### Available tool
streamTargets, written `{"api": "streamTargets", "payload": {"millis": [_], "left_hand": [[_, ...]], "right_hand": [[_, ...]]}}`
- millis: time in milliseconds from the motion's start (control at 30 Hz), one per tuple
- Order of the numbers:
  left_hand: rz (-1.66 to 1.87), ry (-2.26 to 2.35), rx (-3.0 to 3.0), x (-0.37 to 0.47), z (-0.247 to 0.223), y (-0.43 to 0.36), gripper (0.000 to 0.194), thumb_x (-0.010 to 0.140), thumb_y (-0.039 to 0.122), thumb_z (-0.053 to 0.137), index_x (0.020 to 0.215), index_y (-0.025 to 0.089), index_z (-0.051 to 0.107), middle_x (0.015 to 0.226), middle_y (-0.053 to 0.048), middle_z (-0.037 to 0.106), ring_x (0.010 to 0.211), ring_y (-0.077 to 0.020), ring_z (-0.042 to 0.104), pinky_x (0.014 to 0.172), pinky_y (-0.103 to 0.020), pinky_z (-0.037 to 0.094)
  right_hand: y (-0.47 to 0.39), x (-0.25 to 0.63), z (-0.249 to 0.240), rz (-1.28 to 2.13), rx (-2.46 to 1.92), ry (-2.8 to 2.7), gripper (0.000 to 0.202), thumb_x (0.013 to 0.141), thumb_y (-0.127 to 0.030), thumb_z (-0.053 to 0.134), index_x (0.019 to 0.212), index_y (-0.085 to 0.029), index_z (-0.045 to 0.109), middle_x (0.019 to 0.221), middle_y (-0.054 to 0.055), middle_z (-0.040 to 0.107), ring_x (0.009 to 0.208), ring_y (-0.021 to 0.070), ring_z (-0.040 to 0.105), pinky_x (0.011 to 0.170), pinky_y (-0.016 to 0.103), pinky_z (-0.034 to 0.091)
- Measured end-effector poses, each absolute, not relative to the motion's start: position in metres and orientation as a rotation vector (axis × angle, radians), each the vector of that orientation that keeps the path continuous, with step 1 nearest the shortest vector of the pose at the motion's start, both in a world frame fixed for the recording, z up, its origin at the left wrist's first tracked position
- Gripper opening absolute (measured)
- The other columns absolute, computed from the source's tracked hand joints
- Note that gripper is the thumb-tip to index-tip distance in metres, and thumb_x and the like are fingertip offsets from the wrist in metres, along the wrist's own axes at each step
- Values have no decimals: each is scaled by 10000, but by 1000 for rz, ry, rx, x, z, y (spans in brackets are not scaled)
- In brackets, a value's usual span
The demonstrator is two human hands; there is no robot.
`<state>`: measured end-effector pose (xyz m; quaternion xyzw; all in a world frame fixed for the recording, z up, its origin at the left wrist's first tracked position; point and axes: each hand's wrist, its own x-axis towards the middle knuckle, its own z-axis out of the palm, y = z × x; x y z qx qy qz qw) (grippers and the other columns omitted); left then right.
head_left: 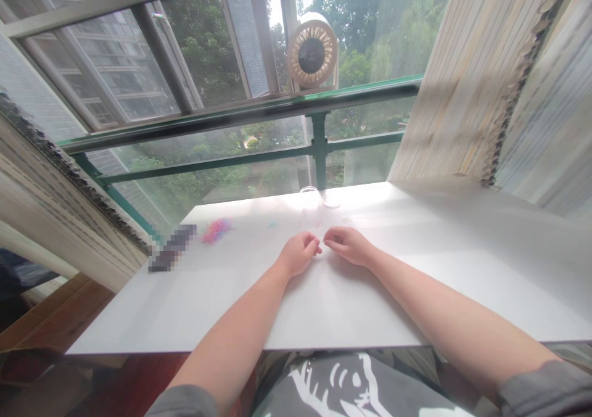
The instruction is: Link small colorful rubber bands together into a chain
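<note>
My left hand [300, 253] and my right hand [348, 245] are close together over the middle of the white table [222, 306], with a narrow gap between the fingertips. Thumb and fingers of each hand are pinched together. Whatever they hold, if anything, is too small to make out. Just beyond the hands, a few tiny faint coloured bits lie on the tabletop. A clear round container [309, 198] stands at the far edge in strong glare, and beside it is a flat round clear piece [331, 203], perhaps its lid.
A loose pile of small pink, red, blue and purple pieces [216, 231] lies left of the hands. Farther left is a dark, pixelated object [174, 248]. A round fan [312, 55] is at the window above a green railing [319, 139]. Curtains [444, 78] hang on both sides.
</note>
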<state>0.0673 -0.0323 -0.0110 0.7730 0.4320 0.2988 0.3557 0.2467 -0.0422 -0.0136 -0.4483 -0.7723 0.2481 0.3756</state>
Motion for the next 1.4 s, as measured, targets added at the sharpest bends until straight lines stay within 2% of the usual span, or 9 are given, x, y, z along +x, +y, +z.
{"api": "streamTargets", "payload": {"millis": [433, 867, 1100, 1233, 1400], "left_hand": [[822, 1015, 1931, 67, -19, -26, 286, 782, 386, 412, 861, 153, 558, 744, -43, 644, 660, -121, 571, 654, -254, 442], [850, 1084, 2047, 67, -14, -28, 236, 744, 353, 458, 754, 162, 596, 741, -21, 633, 666, -117, 553, 645, -233, 424], [900, 1133, 2021, 68, -15, -28, 229, 713, 359, 503, 767, 167, 615, 760, -24, 637, 702, -134, 562, 661, -245, 432], [894, 1122, 2013, 68, -14, -29, 224, 712, 362, 512, 771, 175, 620, 772, -26, 645, 706, -138, 569, 656, -246, 436], [884, 1132, 1995, 68, -13, -30, 230, 706, 370, 521, 761, 174, 628, 771, -31, 649, 712, -145, 575, 650, -250, 443]], "right_hand": [[-41, 247, -15, 633, -1157, -1949, 134, 720, -245, 480, 705, -160, 583, 546, -19, 477, 519, 87, 399, 512, 211, 332], [-42, 246, -13, 632, -1164, -1954, 118, 698, -240, 499, 720, -165, 587, 531, -25, 465, 496, 81, 393, 487, 204, 324], [-46, 247, -11, 739, -1119, -1957, 153, 688, -271, 530, 781, -158, 573, 530, -36, 446, 480, 73, 381, 469, 200, 321], [-46, 246, -11, 722, -1150, -1949, 180, 700, -324, 530, 751, -156, 571, 532, -31, 446, 481, 73, 373, 462, 202, 311], [-44, 246, -12, 697, -1153, -1958, 123, 705, -265, 510, 700, -158, 570, 561, -15, 479, 522, 86, 400, 482, 206, 322]]}}
